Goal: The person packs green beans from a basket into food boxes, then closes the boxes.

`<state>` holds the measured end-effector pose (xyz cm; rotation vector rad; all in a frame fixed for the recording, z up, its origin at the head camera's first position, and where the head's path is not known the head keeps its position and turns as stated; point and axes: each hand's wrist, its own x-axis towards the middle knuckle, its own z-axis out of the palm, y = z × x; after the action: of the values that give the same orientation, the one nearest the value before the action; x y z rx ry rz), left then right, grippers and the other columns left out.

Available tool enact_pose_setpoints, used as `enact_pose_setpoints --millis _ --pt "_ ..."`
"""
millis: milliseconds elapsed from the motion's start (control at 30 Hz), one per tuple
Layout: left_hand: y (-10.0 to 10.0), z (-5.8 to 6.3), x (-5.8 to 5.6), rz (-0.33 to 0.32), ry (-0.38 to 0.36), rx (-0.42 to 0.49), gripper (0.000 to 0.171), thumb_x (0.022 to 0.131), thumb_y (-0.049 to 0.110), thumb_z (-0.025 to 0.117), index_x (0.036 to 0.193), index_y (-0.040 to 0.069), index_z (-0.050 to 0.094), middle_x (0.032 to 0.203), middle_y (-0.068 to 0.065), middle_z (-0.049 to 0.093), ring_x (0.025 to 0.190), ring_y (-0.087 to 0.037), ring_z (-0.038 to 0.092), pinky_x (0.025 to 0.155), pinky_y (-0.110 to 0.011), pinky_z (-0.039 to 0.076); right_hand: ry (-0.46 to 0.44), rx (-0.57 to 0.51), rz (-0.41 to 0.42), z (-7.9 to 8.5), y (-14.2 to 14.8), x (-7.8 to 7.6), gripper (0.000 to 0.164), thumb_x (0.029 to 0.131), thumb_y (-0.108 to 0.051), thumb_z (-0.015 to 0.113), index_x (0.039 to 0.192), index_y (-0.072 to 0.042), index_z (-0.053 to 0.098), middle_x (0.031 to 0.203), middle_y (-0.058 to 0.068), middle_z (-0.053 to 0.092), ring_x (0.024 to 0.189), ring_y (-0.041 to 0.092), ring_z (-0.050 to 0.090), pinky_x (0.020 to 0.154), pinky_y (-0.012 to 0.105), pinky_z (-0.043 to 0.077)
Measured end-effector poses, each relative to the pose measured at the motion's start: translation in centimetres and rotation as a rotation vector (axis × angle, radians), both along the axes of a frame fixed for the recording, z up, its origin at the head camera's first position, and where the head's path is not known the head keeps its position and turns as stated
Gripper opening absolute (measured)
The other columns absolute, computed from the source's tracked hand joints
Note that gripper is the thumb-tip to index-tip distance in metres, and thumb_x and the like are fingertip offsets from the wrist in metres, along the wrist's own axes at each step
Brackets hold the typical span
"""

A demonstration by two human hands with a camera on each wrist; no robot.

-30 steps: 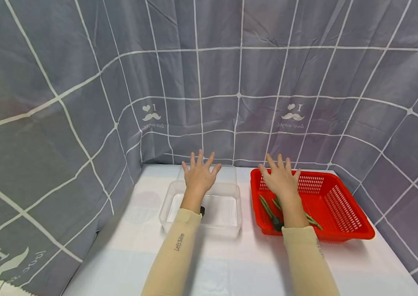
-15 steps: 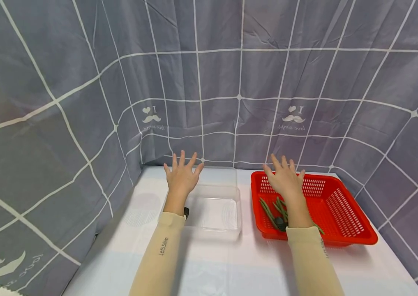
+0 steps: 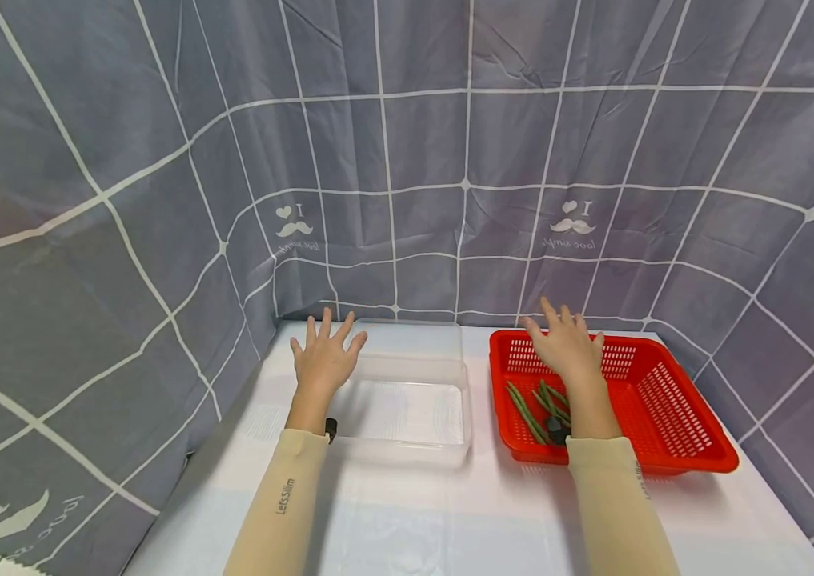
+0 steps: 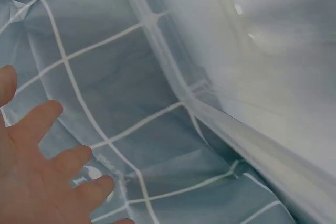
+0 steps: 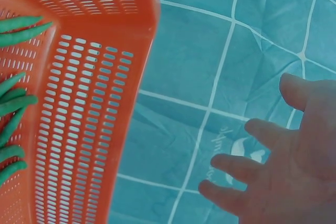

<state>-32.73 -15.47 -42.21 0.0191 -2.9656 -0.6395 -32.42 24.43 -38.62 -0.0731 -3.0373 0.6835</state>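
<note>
My left hand (image 3: 323,362) hovers with fingers spread over the left side of a clear plastic container (image 3: 466,416), holding nothing. My right hand (image 3: 567,348), fingers also spread, is above the red plastic basket (image 3: 673,400) and holds nothing. Several green beans (image 3: 526,412) lie in the left part of the basket, partly hidden by the right forearm. In the right wrist view, beans (image 5: 16,103) show at the left edge beside the slotted basket wall (image 5: 84,108). The left wrist view has the open left hand (image 4: 47,171) with the container's translucent wall at right.
A clear flat lid or sheet (image 3: 414,338) lies behind the container. Both containers rest on a pale table (image 3: 407,512). A grey curtain (image 3: 421,144) with white grid lines encloses the back and sides.
My left hand has moved left and slightly down, uncovering more of the container. The right hand has shifted a little right, with more beans showing. Both hands stay spread.
</note>
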Motion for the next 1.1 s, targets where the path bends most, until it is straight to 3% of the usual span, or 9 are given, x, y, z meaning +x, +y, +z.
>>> enact_pose_setpoints --millis 600,767,967,1100 --pt "-4.0 -1.4 1.5 -0.030 -0.106 0.092 0.072 0.109 0.066 0.027 0.170 0.029 0.023 0.180 -0.015 0.000 0.165 -0.049 -0.005 0.125 -0.080 -0.003 -0.018 0.017 -0.018 -0.2 2.6 0.0 0.081 0.108 -0.067 0.023 0.172 -0.018 0.011 0.174 0.032 0.016 0.159 0.058 0.013 0.119 0.086 0.009" --pt "-4.5 -2.9 1.9 -0.056 -0.135 0.143 0.071 0.110 0.061 0.029 0.171 0.026 0.021 0.180 -0.019 0.001 0.164 -0.052 -0.004 0.124 -0.080 -0.001 -0.042 0.034 -0.019 -0.4 3.5 0.1 0.079 0.109 -0.061 0.028 0.171 -0.014 0.014 0.172 0.032 0.021 0.157 0.056 0.022 0.119 0.083 0.016" --pt "-5.1 -5.1 2.4 -0.091 -0.162 0.291 0.073 0.110 0.062 0.029 0.172 0.026 0.017 0.180 -0.017 0.001 0.164 -0.052 -0.002 0.123 -0.081 0.002 -0.103 0.092 -0.033 -0.7 4.8 0.0 0.074 0.109 -0.051 0.037 0.168 -0.009 0.025 0.163 0.035 0.039 0.135 0.059 0.052 0.105 0.074 0.044" --pt "-5.1 -6.4 2.8 -0.080 -0.154 0.388 0.075 0.108 0.067 0.030 0.172 0.030 0.017 0.180 -0.012 0.009 0.165 -0.048 0.006 0.125 -0.080 0.007 -0.140 0.098 -0.046 -0.8 6.1 -0.1 0.072 0.108 -0.047 0.041 0.165 -0.003 0.031 0.160 0.038 0.040 0.134 0.060 0.052 0.103 0.072 0.048"
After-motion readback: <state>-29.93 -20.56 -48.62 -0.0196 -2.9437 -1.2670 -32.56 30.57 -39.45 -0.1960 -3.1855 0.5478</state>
